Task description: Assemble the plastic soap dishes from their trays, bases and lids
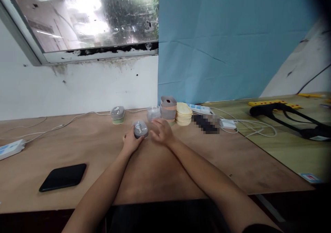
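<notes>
My left hand (131, 141) is wrapped around a small grey rounded container (141, 129) with a clear lid on its top. A pale, clip-like piece shows on or under that lid. Just to the right hovers my right hand (162, 132), a little blurred, its fingers apart and nothing visible in them. Behind it are clear plastic lids (153, 112). Close by stands a stack of grey, pink and green container parts (168, 109), and beside that a pile of pale yellow trays (184, 114). A similar grey-and-green container (118, 114) sits farther left.
A black phone (63, 177) lies at the front left. Power strips (12, 149) and white cables cross the table's left and back. At right are a white adapter (228, 124), a pixelated dark item (207, 123) and a black frame-like object (292, 119).
</notes>
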The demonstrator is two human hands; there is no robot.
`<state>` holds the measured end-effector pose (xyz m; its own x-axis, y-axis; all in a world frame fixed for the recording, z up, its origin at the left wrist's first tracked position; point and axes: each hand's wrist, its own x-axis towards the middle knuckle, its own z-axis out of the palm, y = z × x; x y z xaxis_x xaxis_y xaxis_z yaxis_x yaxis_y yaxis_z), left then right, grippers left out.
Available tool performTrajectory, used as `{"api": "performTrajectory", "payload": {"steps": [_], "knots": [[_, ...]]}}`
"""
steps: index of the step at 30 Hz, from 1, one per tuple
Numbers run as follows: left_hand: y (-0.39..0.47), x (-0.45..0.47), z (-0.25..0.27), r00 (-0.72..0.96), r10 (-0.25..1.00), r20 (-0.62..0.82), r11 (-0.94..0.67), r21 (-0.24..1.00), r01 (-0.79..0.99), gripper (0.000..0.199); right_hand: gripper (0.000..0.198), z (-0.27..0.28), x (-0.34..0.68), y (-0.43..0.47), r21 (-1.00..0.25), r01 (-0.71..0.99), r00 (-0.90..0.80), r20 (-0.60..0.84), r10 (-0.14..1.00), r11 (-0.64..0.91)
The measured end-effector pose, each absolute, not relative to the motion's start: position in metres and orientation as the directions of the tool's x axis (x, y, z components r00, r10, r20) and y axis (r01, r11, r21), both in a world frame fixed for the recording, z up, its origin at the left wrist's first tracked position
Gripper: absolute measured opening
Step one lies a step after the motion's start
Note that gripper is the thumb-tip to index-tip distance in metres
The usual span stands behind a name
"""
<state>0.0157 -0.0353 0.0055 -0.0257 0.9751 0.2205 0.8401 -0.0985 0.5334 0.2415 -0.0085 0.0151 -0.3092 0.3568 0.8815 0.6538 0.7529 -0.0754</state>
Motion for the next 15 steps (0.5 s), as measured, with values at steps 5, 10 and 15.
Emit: {"api": "performTrajectory", "payload": {"steps": [5,10,15], "knots": [[-0.036,0.015,0.003,0.021,0.971,0.236,-0.148,0.536,0.831,0.084,0.053,0.017,0.204,-0.025,-0.088,0.539,-0.534,0.733,0.42,0.838],[-0.039,0.018,0.004,0.082,0.958,0.275,-0.232,0.574,0.786,0.082,0.048,0.015,0.211,-0.021,-0.216,0.636,-0.471,0.652,0.595,0.74],[-0.043,0.021,0.009,0.086,0.964,0.253,-0.235,0.646,0.726,0.079,0.036,0.01,0.217,-0.018,-0.322,0.624,-0.446,0.602,0.663,0.712]]}}
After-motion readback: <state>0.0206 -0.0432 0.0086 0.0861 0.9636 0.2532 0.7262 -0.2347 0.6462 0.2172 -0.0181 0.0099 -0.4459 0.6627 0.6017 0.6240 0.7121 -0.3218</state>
